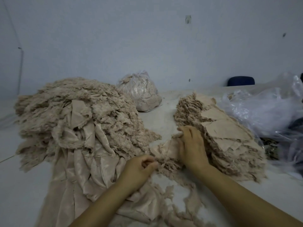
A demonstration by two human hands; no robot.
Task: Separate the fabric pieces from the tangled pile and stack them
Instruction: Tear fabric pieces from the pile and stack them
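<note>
The left hand [141,166] is pinching the frayed beige fabric piece [168,151] while the right hand [191,143], fingers flat, is pressing it beside the layered beige stack [229,133]; peeling slowly should avoid snagging threads.

I'm in a textile workroom: bare wall [147,38], heaps of frayed fabric offcuts [68,115], bagged scraps [141,90] on the table [24,185].

Single view, head-worn, wide-angle. Looks forward and down across the counter [164,108] toward the far wall [147,46]. Close range: both forearms enter from the bottom edge. Straight lines bow near the frame edges. No second view.
</note>
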